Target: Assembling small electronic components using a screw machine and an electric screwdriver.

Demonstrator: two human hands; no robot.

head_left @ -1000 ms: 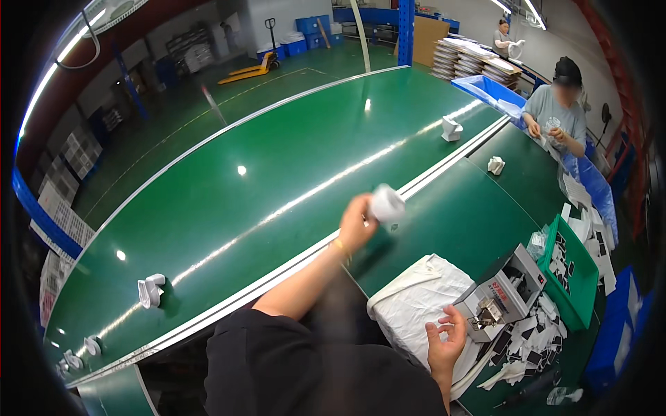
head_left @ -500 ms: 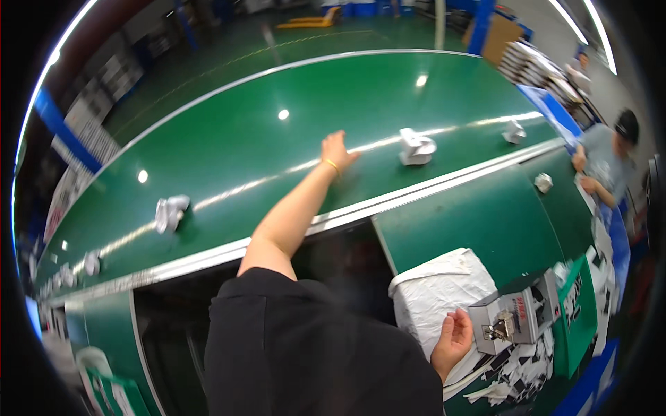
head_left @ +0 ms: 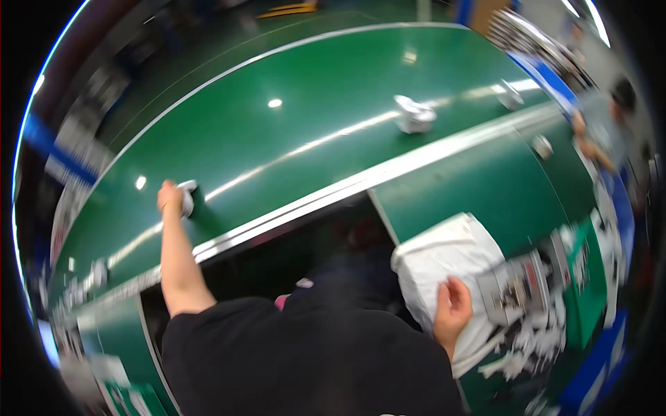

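Note:
My left hand (head_left: 170,198) is stretched far out over the green conveyor belt (head_left: 319,90), its fingers curled over a crumpled white bundle (head_left: 188,198). Motion blurs that grip, and the hand covers part of the bundle. My right hand (head_left: 454,313) hovers by a white cloth-like stack (head_left: 444,253), thumb and half-bent fingers apart, holding nothing. Just right of it stands a small grey machine (head_left: 510,290) with metal parts on its front. White strips and scraps (head_left: 531,347) lie below the machine.
More white bundles sit along the belt, one right of centre (head_left: 415,116) and one farther right (head_left: 511,97). A small white piece (head_left: 542,146) lies on the side table. A green box (head_left: 586,277) stands beside the machine. A co-worker (head_left: 603,128) works at the right.
My left hand has swung left across the belt from its middle to the white bundle. My right hand stays near the stack. The whole view has shifted somewhat.

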